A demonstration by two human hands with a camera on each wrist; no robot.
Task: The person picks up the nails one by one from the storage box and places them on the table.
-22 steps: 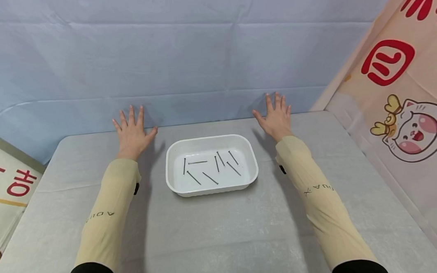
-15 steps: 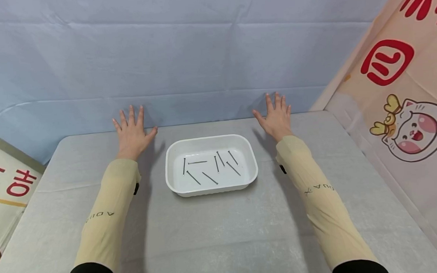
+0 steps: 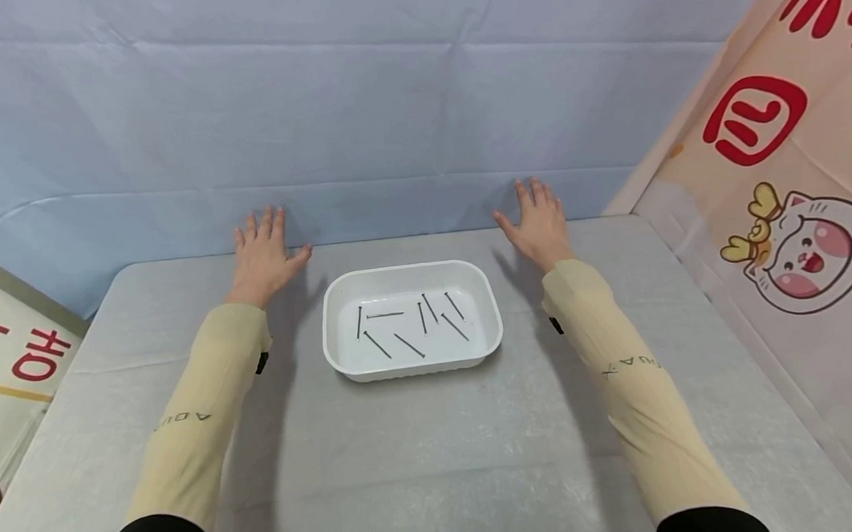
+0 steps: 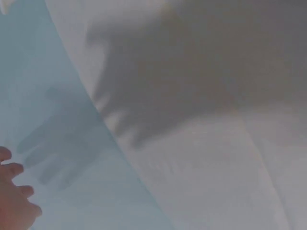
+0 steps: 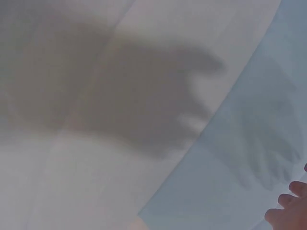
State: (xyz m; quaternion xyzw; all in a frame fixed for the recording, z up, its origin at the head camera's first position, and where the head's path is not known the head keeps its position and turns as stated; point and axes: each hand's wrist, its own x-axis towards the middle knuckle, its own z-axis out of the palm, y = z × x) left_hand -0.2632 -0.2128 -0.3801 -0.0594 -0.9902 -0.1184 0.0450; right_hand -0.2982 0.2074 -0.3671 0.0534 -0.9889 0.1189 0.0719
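Observation:
A white rectangular tray (image 3: 344, 365) sits mid-table with several thin dark nails (image 3: 408, 346) loose on its floor. My left hand (image 3: 265, 254) hovers over the far table edge, left of the tray, fingers straight and close together, holding nothing. My right hand (image 3: 538, 221) hovers right of the tray, likewise open and holding nothing. In the left wrist view only fingertips (image 4: 14, 168) show at the lower left, over the blue backdrop. The right wrist view shows fingertips (image 5: 292, 201) at the lower right and the hand's shadow on the cloth.
The table (image 3: 436, 458) is covered in grey cloth. A blue fabric backdrop (image 3: 361, 125) rises right behind the hands. A printed banner (image 3: 777, 199) slopes along the right side, and another banner (image 3: 11, 352) stands at the left edge.
Both hands have drawn their spread fingers together and shifted slightly. The tray and nails have not moved.

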